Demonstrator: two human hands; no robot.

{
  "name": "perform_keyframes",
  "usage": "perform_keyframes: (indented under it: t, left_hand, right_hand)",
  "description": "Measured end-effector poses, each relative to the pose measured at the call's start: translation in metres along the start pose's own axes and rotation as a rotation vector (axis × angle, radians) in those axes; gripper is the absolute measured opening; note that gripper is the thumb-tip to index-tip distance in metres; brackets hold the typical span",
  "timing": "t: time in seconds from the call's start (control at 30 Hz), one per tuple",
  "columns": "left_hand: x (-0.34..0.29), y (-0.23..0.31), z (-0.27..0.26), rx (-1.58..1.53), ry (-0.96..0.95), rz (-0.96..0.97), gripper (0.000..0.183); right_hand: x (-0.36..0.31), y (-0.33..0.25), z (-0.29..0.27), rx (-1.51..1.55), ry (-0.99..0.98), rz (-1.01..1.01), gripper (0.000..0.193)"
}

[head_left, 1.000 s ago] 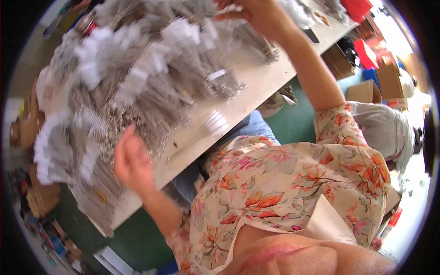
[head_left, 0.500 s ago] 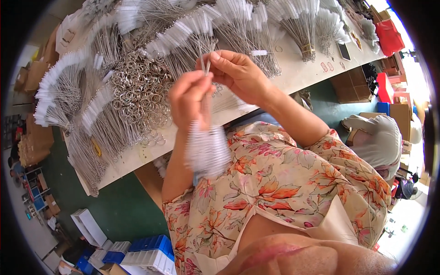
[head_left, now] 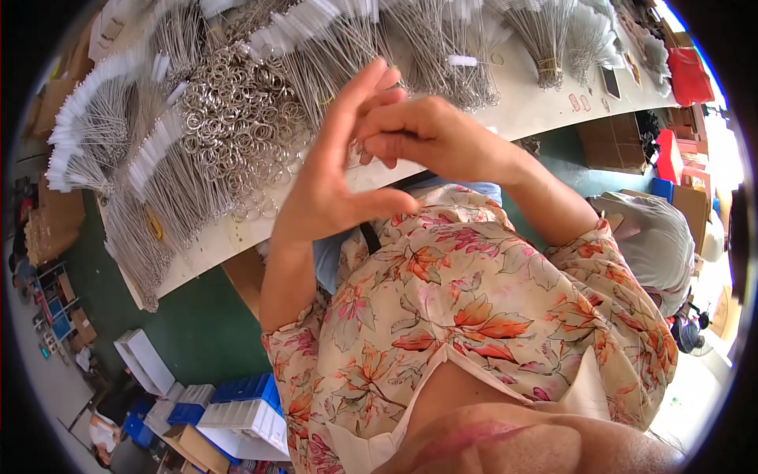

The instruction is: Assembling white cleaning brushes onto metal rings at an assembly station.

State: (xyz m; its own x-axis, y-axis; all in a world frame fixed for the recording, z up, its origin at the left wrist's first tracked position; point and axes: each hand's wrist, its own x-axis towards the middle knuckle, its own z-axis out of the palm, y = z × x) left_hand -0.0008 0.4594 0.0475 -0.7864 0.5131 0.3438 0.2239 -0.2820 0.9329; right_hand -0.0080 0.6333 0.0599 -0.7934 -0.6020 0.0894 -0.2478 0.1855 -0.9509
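My left hand is raised over the near edge of the table, its fingers stretched out and the thumb held apart, with nothing visible in it. My right hand meets its fingers, curled in against them; what it holds, if anything, is hidden. Beyond the hands lie wire-handled brushes with white bristle heads, in fanned rows. A heap of silver metal rings is just left of my left hand.
The pale table bears more brush bundles, one tied with a band, and a phone. A red bag is at the far right. Blue and white bins stand on the green floor at lower left.
The brushes that hung from my left hand are no longer in view. My left fingers have straightened and the thumb has spread. My right hand has shifted slightly right and curled over.
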Motion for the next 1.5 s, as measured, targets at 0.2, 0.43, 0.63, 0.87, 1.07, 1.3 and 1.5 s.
perform_keyframes:
  t: [0.2,0.43,0.63,0.87,1.07,1.3,1.5]
  left_hand:
    - [-0.019,-0.011,-0.015,0.381,0.161,0.209,0.021]
    - [-0.059,-0.029,-0.007,0.717,0.481,-0.002,0.022]
    - [-0.092,-0.045,-0.025,0.964,0.581,-0.455,0.012]
    - [-0.087,-0.026,-0.029,0.579,0.530,-0.343,0.007]
    - [-0.067,0.030,-0.030,0.268,0.537,-0.252,0.015]
    - [-0.055,0.048,-0.041,0.264,0.245,-0.124,0.017]
    - [-0.050,0.040,-0.039,0.295,0.173,-0.117,0.020]
  right_hand:
    - [-0.003,-0.005,-0.009,0.275,-0.209,0.265,0.017]
    - [-0.076,0.038,-0.064,-0.737,-0.006,0.386,0.012]
    - [-0.116,0.072,-0.076,-0.943,0.215,0.476,0.013]
    - [-0.015,0.034,0.039,-0.280,0.067,-0.188,0.006]
    - [0.012,0.018,0.047,-0.229,-0.040,-0.198,0.007]
    - [0.010,0.009,0.027,0.327,-0.311,0.053,0.016]
    - [0.003,0.009,0.020,0.525,-0.356,0.346,0.020]
